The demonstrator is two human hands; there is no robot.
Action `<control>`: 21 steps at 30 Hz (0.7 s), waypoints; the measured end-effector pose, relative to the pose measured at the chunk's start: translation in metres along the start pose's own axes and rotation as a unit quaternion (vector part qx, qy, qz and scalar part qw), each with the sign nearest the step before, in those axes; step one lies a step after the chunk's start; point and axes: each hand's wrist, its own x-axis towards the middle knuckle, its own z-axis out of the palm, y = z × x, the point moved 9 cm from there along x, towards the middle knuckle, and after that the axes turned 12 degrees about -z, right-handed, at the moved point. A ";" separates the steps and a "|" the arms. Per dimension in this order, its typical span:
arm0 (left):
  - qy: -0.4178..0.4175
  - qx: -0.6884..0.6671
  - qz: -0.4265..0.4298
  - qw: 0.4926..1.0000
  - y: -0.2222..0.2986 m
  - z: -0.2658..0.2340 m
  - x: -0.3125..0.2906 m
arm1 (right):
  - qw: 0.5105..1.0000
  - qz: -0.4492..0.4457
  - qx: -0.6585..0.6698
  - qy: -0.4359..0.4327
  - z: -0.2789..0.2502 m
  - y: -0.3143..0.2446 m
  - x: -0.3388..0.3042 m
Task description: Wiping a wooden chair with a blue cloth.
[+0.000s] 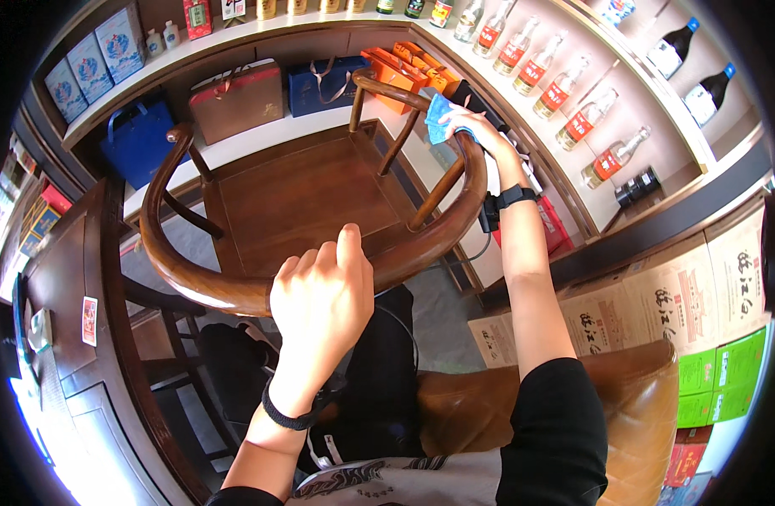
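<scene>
A dark brown wooden armchair [307, 198] with a curved, continuous back and arm rail stands in front of me. My left hand [321, 297] is closed over the rail's near side, its fingers wrapped round the wood and partly hidden. Farther off, my right hand [482, 133] presses a blue cloth [439, 116] against the right part of the same rail. Part of the cloth sticks out to the left of its fingers. The seat panel lies between the two hands, inside the rail.
Shelves with a row of clear bottles [564, 84] curve along the right. Gift bags, one brown [237, 103] and one blue [140, 145], stand behind the chair. A wooden desk [67, 295] is at the left; a tan leather seat [623, 405] and cardboard boxes [607, 312] are at the right.
</scene>
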 end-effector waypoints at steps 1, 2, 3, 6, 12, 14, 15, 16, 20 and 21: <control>0.002 0.006 -0.005 1.000 -0.001 -0.002 0.000 | 0.997 -0.045 -0.044 -0.041 0.005 -0.001 0.008; -0.002 0.010 -0.005 1.000 0.000 -0.004 -0.001 | 0.989 -0.090 -0.090 -0.081 0.009 -0.002 0.013; -0.006 0.013 -0.005 1.000 0.000 -0.004 -0.001 | 0.989 -0.082 -0.075 -0.092 0.013 0.003 0.016; -0.003 0.017 -0.005 1.000 -0.001 -0.003 -0.001 | 0.991 -0.102 -0.058 -0.067 0.015 0.011 0.026; -0.012 0.026 -0.013 0.999 0.004 -0.002 0.002 | 0.992 -0.113 -0.036 -0.040 0.005 0.027 0.030; -0.006 0.019 -0.009 1.000 0.003 -0.002 0.001 | 0.991 -0.121 -0.045 -0.034 0.001 0.026 0.028; 0.001 0.017 -0.008 1.000 0.003 -0.003 0.000 | 0.990 -0.123 -0.059 -0.036 0.003 0.028 0.028; 0.000 0.017 -0.008 1.000 0.003 -0.002 0.000 | 0.989 -0.125 -0.075 -0.038 0.005 0.029 0.027; 0.005 0.021 -0.013 1.000 0.001 -0.003 0.001 | 0.986 -0.154 -0.069 0.014 0.006 0.014 0.013; 0.003 0.025 -0.016 1.000 0.001 -0.001 0.001 | 0.986 -0.147 -0.061 0.041 0.005 0.010 0.008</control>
